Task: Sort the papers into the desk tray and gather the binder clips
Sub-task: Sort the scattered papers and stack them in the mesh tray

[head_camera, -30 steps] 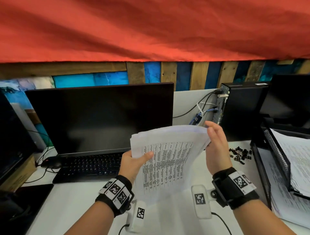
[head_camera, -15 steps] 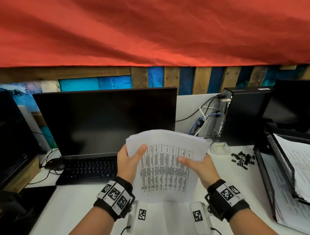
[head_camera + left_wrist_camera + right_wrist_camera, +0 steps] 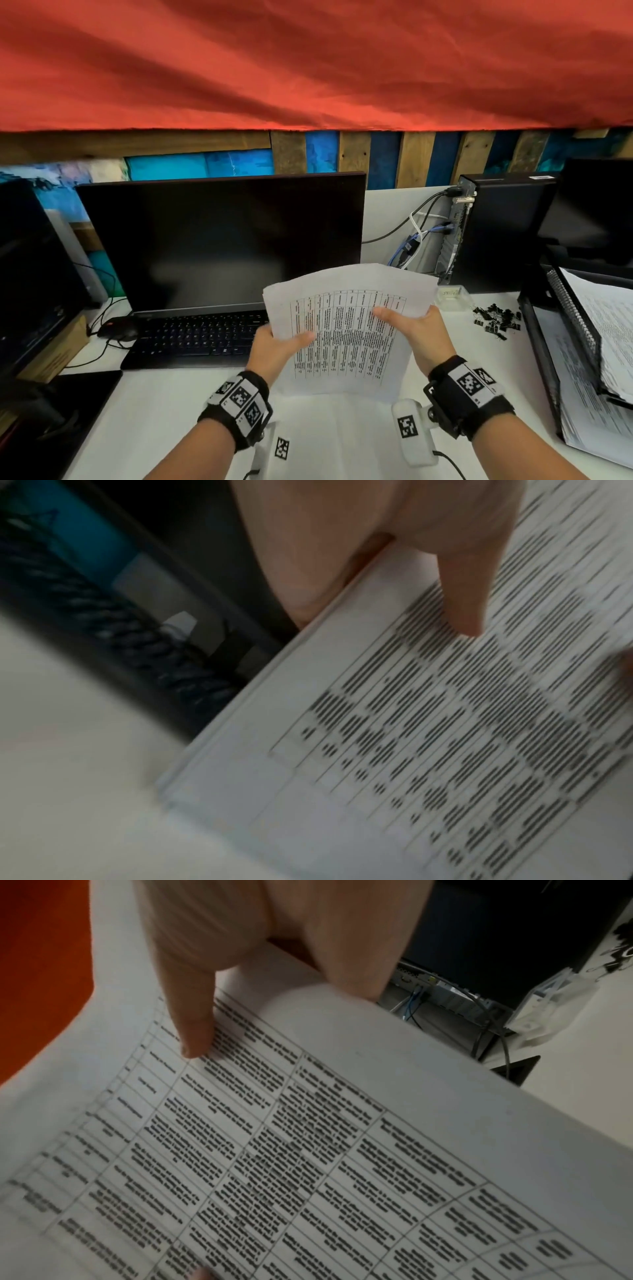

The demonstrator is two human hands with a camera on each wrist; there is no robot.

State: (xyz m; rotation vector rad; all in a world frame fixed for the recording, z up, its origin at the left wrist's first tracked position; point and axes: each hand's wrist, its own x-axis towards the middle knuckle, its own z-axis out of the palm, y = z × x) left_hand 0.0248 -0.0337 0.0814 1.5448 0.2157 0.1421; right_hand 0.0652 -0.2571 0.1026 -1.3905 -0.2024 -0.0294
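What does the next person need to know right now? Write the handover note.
Left hand and right hand both grip the stack of papers, held upright above the desk.
Desk tray at right already holds papers.
Binder clips lie scattered beside the tray, not gathered.
Left: put this stack into the tray, then collect the clips.

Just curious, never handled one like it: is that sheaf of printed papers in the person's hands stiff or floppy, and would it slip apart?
Probably floppy: the papers bow at the top between the left hand and right hand. Likely light, since thumbs and fingers alone hold them up. Edges look layered in the left wrist view, so loose sheets may slide.
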